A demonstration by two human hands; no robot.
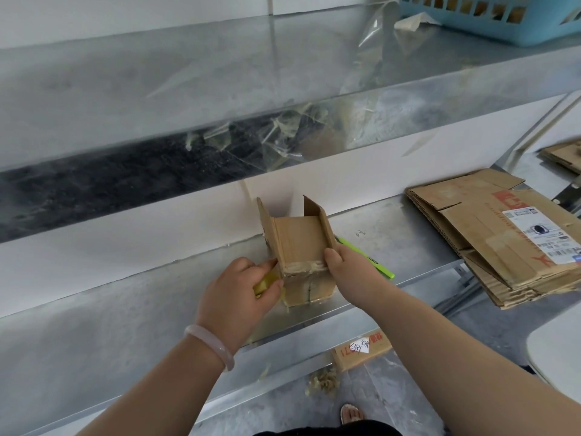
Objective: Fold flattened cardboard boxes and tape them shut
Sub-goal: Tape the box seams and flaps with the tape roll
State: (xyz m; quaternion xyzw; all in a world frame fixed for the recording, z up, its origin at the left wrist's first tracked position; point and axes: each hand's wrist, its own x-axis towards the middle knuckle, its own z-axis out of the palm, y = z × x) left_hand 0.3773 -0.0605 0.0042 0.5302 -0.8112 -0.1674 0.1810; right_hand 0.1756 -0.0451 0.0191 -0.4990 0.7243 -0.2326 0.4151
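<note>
A small cardboard box (298,243) stands on the metal shelf (125,309), its far flaps sticking up and a strip of clear tape across its near edge. My left hand (239,294) grips a yellowish tape roll (265,283) pressed against the box's left side. My right hand (342,265) holds the box's right side, thumb on the taped edge. A stack of flattened cardboard boxes (500,237) lies on the shelf to the right.
A green pen or cutter (371,258) lies behind my right hand. A blue basket (490,17) sits on the upper shelf (188,73), with tape scraps along that shelf's front edge. A cardboard piece (361,349) and tape scraps lie on the floor. A white surface (556,350) is at right.
</note>
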